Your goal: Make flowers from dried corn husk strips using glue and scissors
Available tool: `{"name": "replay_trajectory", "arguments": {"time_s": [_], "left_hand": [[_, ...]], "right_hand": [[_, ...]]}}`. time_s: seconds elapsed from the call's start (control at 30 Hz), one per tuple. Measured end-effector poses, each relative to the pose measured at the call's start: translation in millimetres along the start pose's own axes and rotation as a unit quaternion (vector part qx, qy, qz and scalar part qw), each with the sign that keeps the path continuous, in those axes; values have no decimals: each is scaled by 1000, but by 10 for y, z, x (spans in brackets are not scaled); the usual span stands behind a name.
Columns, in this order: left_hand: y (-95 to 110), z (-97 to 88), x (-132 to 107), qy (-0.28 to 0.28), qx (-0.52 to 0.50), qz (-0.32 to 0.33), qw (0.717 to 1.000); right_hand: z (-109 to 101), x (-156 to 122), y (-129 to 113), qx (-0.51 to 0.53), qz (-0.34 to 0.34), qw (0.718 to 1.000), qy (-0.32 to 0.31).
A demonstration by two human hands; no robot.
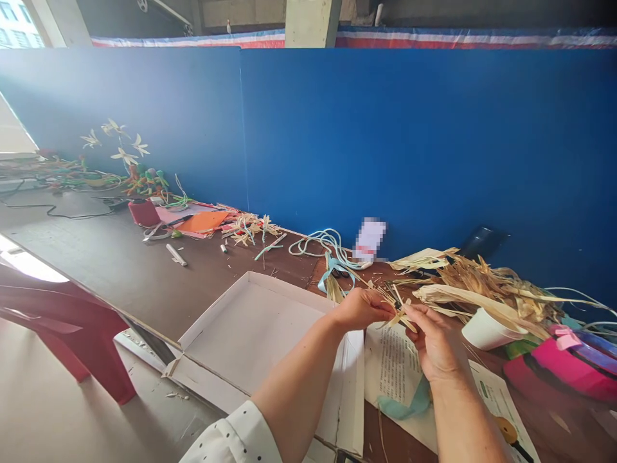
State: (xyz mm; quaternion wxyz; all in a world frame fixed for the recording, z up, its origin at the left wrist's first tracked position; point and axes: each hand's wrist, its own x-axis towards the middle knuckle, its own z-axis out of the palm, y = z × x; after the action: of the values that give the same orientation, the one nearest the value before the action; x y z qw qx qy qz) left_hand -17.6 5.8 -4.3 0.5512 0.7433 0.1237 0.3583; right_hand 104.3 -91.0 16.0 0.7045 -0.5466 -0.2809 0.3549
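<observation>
Over the right part of the table, my left hand point(364, 307) and my right hand point(430, 335) meet. Their fingers are closed on a small corn-husk flower point(399, 318) with pale strips and a dark spot near its middle. Some of it is hidden by the fingers. A printed sheet point(393, 366) lies below, with a light-blue ribbon point(407, 404) across it. Just beyond my hands is a heap of dry corn husks point(496, 289), and a white paper cup point(491, 329) lies tipped to the right.
An open white cardboard box point(260, 328) lies left of my hands. Pale cords point(318, 241) and a phone-like object point(370, 239) sit by the blue partition point(409, 148). Finished husk flowers point(248, 228) and coloured paper point(202, 222) lie farther left. A pink pouch point(554, 366) is at right.
</observation>
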Motion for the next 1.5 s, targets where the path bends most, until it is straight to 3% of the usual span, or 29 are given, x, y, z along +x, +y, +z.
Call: {"name": "replay_trajectory", "arguments": {"time_s": [0.3, 0.67, 0.87, 1.03, 1.27, 1.5], "left_hand": [[-9, 2, -16, -16, 17, 4, 1000], [25, -2, -21, -40, 40, 19, 998], [-31, 27, -3, 3, 27, -9, 1000], [-53, 32, 6, 29, -28, -6, 999], [-63, 35, 8, 37, -51, -17, 998], [31, 56, -25, 50, -67, -86, 993]], "right_hand": [[2, -38, -21, -4, 33, 999, -13], [-1, -27, 31, -34, -1, 999, -14], [-22, 2, 49, -38, 4, 999, 7], [-51, 14, 61, -29, 13, 999, -38], [-20, -12, 35, -3, 10, 999, -36], [33, -40, -5, 5, -4, 1000, -25]]}}
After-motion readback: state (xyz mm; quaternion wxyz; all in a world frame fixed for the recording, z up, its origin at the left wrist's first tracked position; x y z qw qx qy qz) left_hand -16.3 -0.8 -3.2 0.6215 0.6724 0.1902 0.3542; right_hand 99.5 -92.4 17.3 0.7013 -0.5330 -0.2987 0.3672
